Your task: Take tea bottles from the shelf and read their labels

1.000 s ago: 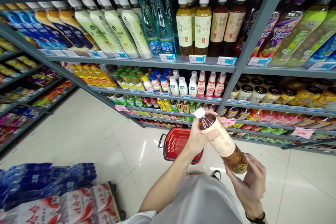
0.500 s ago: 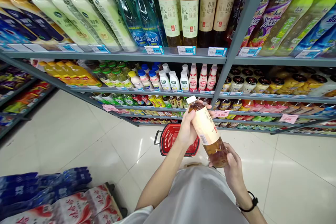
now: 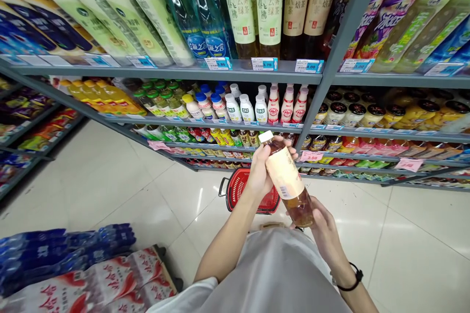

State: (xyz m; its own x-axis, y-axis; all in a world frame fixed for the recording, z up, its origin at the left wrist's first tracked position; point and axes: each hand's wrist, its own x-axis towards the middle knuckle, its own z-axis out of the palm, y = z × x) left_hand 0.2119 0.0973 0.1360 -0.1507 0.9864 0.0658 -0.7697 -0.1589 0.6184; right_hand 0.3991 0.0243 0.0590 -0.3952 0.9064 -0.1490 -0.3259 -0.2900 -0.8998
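Note:
A tea bottle point(image 3: 285, 173) with brown liquid, a white cap and a cream label is held tilted in front of my body. My left hand point(image 3: 261, 173) is wrapped round its upper part just below the cap, fingertips showing on the far side. Its base rests in the fingers of my right hand point(image 3: 323, 222), the thumb along the side. A barcode shows on the lower label. Beyond my left forearm, a red shopping basket point(image 3: 235, 190) stands on the floor, partly hidden by that arm and the bottle.
Ahead, a grey shelf rack point(image 3: 176, 74) carries rows of drinks. Among them are green tea bottles point(image 3: 270, 14) and darker tea bottles point(image 3: 295, 7) on the top shelf. Wrapped packs point(image 3: 110, 274) lie low at the left, beside blue bottle packs point(image 3: 40, 254). Pale floor tiles point(image 3: 147, 210) lie between.
My view has shifted slightly, so the shelves sit a little higher and further right. The bottle has turned a little about its length; both hands stay on it.

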